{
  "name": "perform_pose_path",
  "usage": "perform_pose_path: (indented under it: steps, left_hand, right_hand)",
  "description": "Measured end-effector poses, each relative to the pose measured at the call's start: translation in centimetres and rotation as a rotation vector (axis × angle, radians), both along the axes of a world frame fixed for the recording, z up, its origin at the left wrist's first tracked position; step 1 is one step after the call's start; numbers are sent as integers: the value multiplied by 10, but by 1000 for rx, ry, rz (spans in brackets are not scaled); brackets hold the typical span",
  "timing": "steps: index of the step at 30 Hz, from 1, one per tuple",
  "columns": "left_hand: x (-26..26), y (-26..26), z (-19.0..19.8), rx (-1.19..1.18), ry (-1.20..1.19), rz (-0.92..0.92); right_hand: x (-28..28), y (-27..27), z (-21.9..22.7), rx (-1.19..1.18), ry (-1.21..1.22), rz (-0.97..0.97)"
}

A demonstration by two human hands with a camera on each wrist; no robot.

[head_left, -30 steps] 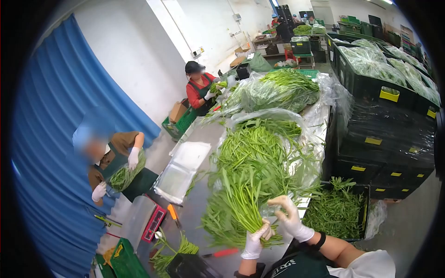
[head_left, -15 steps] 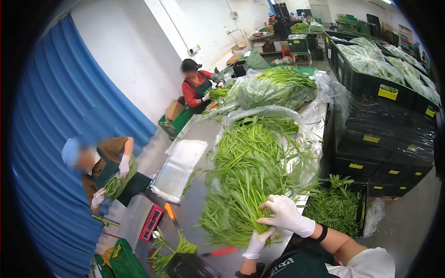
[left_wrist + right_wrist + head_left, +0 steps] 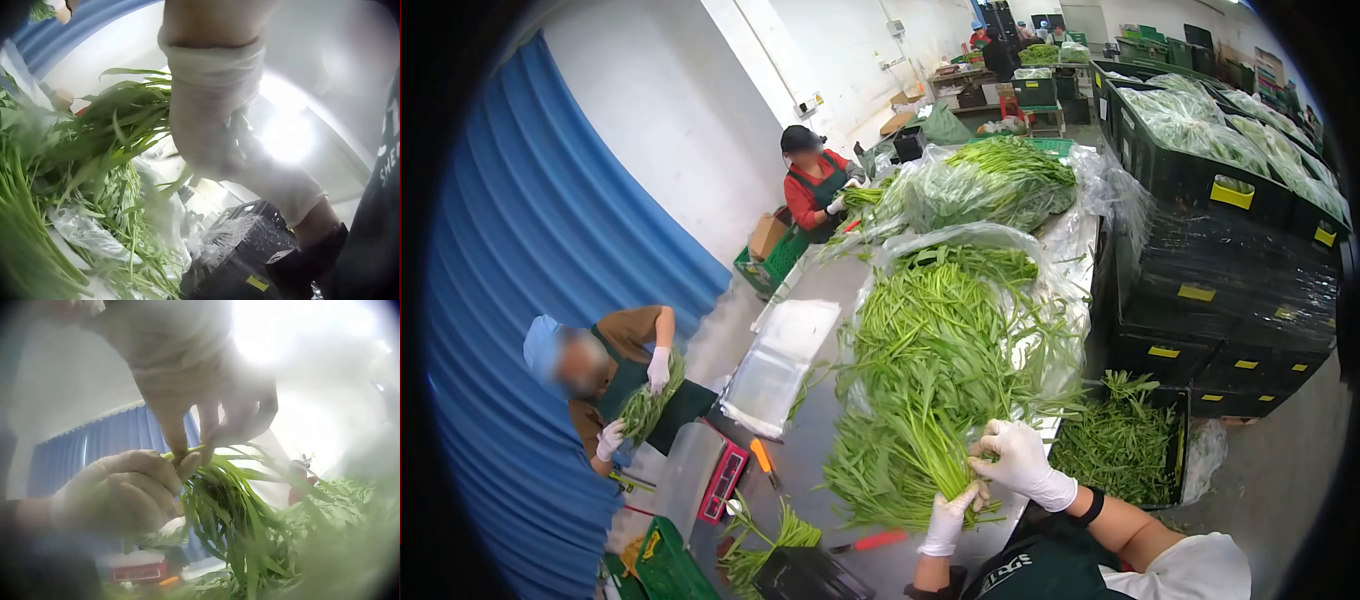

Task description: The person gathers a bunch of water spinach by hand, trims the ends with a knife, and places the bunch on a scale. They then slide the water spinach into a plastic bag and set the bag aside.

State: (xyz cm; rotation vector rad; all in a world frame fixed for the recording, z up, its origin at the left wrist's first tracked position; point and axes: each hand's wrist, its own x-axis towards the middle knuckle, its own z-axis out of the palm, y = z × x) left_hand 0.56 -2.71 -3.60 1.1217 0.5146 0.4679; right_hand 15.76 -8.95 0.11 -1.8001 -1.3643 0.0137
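In the head view my gloved left hand [image 3: 947,522] grips a bunch of water spinach [image 3: 930,450] around its lower stems. Long narrow leaves fan out from it over the pile of greens [image 3: 940,320]. My gloved right hand [image 3: 1018,462] is at the right side of the bunch. Seen from the right wrist, the right hand's thumb and finger [image 3: 181,440] pinch a stem right beside the left thumb, while leaves [image 3: 231,519] hang below. In the left wrist view the left glove [image 3: 203,100] hides part of the grip.
A crate of greens [image 3: 1115,450] stands right of the table, below stacked black crates [image 3: 1210,260]. Left on the table are clear bags [image 3: 780,360], an orange-handled knife [image 3: 764,460], a red scale [image 3: 722,482] and a red-handled tool [image 3: 878,540]. Two people [image 3: 818,185] work across the table.
My right hand has come in from above the stems to the bunch and now pinches at it. The left hand keeps its grip; the bunch has tipped lower over the pile.
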Motion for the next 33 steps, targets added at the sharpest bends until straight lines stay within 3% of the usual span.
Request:
perform_pose_path:
  steps: [4,6,7,9,10,11,13,14,15,18,20,23,27,29,31,32,33]
  left_hand:
    - [1,0,-1,32,20,50]
    - [2,0,-3,-92,-5,184]
    - [3,-1,-2,-91,-7,186]
    - [4,-2,4,-105,34,396]
    - [3,-1,9,-102,32,400]
    - [0,0,16,-76,14,291]
    - [-3,-4,19,-54,2,169]
    - [-3,-4,19,8,43,116]
    - [-4,-5,19,68,85,63]
    - [-4,-11,23,84,133,82]
    - [-6,-8,21,77,121,75]
    - [-10,-8,18,15,98,74]
    - [-3,-9,22,-174,-17,129]
    - [-5,-4,14,-185,-32,114]
    - [-5,-1,12,-197,-44,100]
    - [-5,-1,14,-193,-35,71]
    - [-5,-1,15,-191,-25,40]
  right_hand:
    - [-1,-1,-1,-4,110,89]
    - [-2,-3,3,37,76,286]
    - [-2,-6,6,38,74,288]
    - [-2,-15,9,200,628,642]
    - [5,-18,5,237,869,540]
    - [9,-16,3,288,1308,323]
    - [23,-8,21,305,674,1]
    - [24,-3,26,287,139,51]
    - [19,-4,36,152,-141,39]
    - [18,2,19,24,-296,172]
    - [22,6,12,-290,-238,429]
    - [21,0,23,-262,-387,435]
    - [28,-14,25,-92,-329,515]
    - [36,-25,36,223,290,717]
    - [58,-52,52,270,754,727]
    - [75,-56,41,517,953,701]
    - [92,-47,31,994,1274,1014]
